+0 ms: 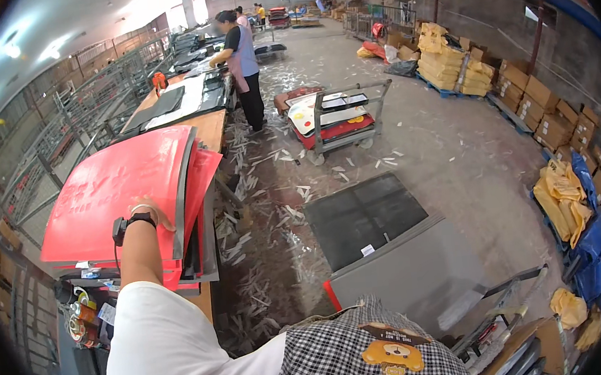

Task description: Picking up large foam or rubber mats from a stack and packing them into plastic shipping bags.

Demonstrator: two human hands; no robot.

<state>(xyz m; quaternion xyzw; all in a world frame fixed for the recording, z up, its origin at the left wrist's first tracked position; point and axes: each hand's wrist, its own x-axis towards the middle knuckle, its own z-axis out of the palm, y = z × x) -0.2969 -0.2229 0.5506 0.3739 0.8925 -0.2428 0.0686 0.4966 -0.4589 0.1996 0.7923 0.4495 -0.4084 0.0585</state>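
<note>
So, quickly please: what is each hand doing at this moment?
Left hand: gripping the edge of the red sheet on the stack.
Right hand: not in view.

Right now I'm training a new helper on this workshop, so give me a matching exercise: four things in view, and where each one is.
Things:
1. red sheet stack
2. left hand
3. wheeled cart
4. cardboard boxes

Places:
A. along the right wall
B. on the floor aisle, mid-room
C. on the workbench at left
D. resting on the red sheets' edge

Pairs: 1-C, 2-D, 3-B, 4-A
</note>
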